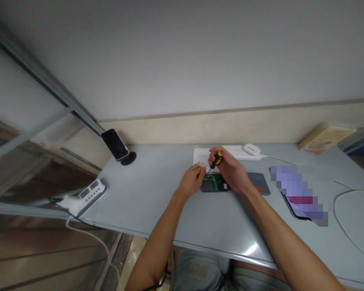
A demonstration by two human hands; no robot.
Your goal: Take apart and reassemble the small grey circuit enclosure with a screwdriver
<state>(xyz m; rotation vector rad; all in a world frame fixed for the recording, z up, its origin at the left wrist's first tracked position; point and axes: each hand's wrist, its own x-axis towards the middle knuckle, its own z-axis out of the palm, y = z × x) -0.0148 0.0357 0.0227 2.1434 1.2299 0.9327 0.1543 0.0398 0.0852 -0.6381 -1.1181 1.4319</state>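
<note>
My right hand (230, 167) is closed around the black and yellow handle of a screwdriver (216, 159), its thin shaft slanting down to the left. The tip meets the upper left part of an opened device with a green circuit board (212, 182) in a dark casing. Fingers of my left hand (192, 180) are pinched together at the casing's left corner, close to the tip; whatever they grip there is too small to make out. A flat grey panel (259, 184) lies to the right, partly behind my right wrist. Under the hands' far side is a white sheet (200, 155) with small dark specks.
A white power strip (235, 151) with a white case (251, 149) on it lies by the wall. At left are a phone on a stand (114, 144) and another power strip (89, 197). At right are a blurred-out tablet or phone (300, 194), a box (324, 137) and a white cable (339, 218).
</note>
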